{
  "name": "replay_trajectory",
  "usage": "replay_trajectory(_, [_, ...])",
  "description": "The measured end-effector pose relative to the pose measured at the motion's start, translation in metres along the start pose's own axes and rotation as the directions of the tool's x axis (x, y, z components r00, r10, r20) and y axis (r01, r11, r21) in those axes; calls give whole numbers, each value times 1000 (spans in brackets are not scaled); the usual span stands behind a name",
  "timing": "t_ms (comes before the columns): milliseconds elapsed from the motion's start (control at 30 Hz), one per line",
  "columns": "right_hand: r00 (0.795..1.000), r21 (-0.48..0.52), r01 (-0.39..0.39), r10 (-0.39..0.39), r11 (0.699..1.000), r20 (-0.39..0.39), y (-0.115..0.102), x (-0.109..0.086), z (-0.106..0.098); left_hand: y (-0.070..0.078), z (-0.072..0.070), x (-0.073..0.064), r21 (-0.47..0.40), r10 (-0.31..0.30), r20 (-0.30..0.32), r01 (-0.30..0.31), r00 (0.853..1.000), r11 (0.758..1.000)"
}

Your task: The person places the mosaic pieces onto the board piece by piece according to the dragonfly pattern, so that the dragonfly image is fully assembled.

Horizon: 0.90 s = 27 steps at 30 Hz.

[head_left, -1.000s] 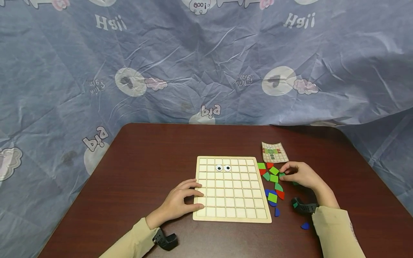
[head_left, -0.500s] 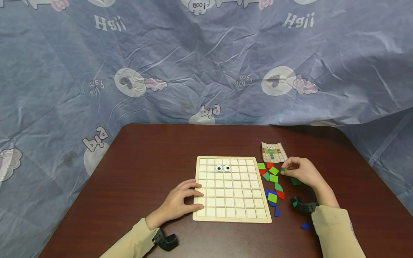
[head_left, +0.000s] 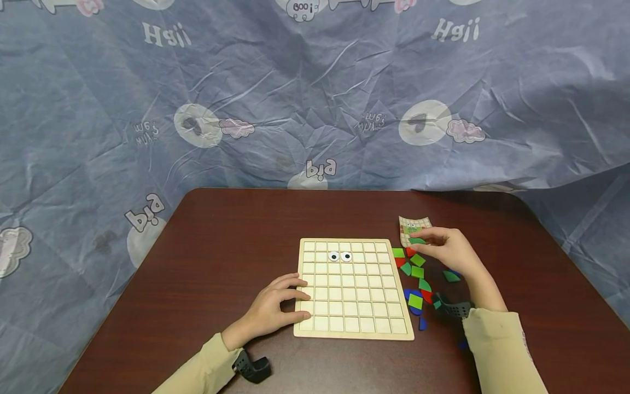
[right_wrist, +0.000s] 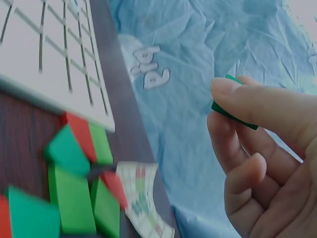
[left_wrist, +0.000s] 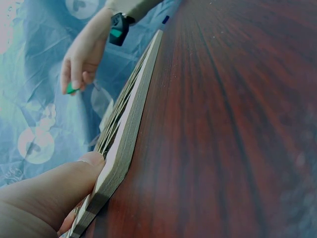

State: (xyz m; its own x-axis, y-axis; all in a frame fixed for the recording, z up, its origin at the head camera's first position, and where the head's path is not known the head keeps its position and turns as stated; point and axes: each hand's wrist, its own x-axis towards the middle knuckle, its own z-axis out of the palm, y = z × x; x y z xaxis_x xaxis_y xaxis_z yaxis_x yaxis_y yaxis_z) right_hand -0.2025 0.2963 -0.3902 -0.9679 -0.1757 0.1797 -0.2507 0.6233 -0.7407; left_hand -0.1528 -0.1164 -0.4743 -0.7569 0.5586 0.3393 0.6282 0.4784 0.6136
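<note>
The grid board (head_left: 351,287) lies mid-table (head_left: 236,230), with bare wood beyond. The right hand (head_left: 450,253) pinches a green piece (head_left: 416,240) above the pattern card (head_left: 412,223). The left hand (head_left: 275,309), fingers relaxed, rests on the board's left edge.

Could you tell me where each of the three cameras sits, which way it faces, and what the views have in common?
Head: worn on the head, looking forward and down at the table; both hands and sleeves show, the left hand on the grid board.
Left wrist: low at the board's edge, looking along it; left fingers show near, the right hand far.
Right wrist: beside the right hand, looking across the loose pieces; its grip pinches a green piece.
Shared: all three views show the board and the pinched green piece.
</note>
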Motion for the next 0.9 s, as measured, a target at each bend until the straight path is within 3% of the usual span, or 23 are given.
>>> replay_trajectory(233, [994, 36, 72, -75, 997, 83, -17, 14, 14, 0, 0, 0, 4, 5, -1, -5, 1000, 1000])
replay_trajectory(533, [989, 206, -16, -14, 978, 145, -46, 31, 47, -1, 0, 0, 12, 12, -4, -12, 1000, 1000])
replay_trajectory(767, [974, 298, -9, -58, 954, 217, -56, 38, 73, -2, 1, 0, 21, 15, 1, -15, 1000, 1000])
replay_trajectory(900, [964, 297, -12, -68, 955, 258, -57, 42, 85, -2, 0, 0, 17, 12, 6, -12, 1000, 1000])
